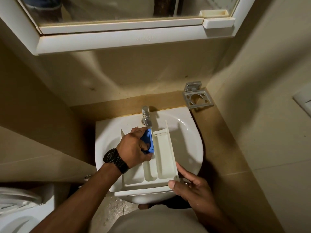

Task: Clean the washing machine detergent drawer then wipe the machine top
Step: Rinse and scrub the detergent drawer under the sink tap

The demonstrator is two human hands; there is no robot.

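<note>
The cream detergent drawer (162, 158) lies across the white sink (190, 138), its far end under the tap (146, 117). My left hand (134, 148), with a black watch on the wrist, grips the blue insert (149, 140) in the drawer's left compartment. My right hand (190, 184) holds the drawer's near right corner, thumb on the front panel and fingers along the side wall. The washing machine is out of view.
A white mirror cabinet (117, 39) hangs above the sink. A metal toothbrush holder (196, 98) is fixed to the wall at the right. White fabric (18, 200) and a curved white edge sit at the lower left. Beige tiled walls close in on both sides.
</note>
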